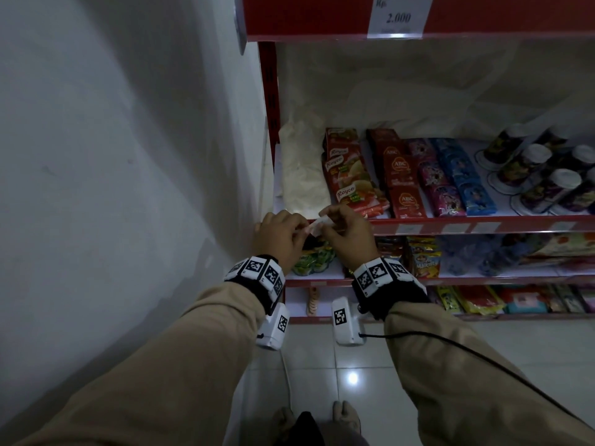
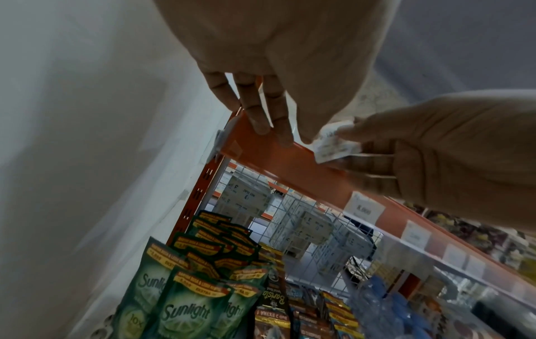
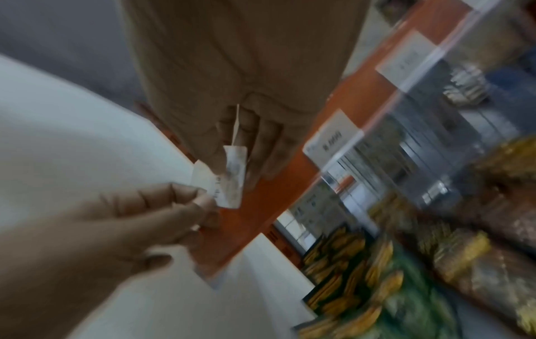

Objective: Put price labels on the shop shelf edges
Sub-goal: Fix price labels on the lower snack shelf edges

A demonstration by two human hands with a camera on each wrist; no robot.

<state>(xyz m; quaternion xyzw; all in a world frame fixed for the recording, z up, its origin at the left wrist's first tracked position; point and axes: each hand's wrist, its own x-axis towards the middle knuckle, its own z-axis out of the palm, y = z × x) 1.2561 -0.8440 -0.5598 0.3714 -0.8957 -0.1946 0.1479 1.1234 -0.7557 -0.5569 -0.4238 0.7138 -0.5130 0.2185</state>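
Note:
A small white price label [image 1: 317,225] is held between both hands at the left end of the red shelf edge [image 1: 450,227]. My left hand [image 1: 297,229] pinches its left end, and three straight fingers [image 2: 261,123] rest on the shelf edge [image 2: 255,146]. My right hand [image 1: 326,223] pinches the right end of the label [image 2: 333,144]. In the right wrist view the label [image 3: 232,179] hangs just in front of the shelf edge [image 3: 261,218], with my left hand [image 3: 200,201] below it and my right hand [image 3: 261,156] above. That view is blurred.
A white wall [image 1: 128,156] closes the left side. Fixed labels [image 1: 409,229] sit further right on the same edge, and a "2.000" label [image 1: 399,16] on the shelf above. Royco sachets [image 1: 347,175], ABC sachets [image 1: 402,181] and cups [image 1: 541,175] fill the shelf. Sunlight pouches [image 2: 185,309] stand below.

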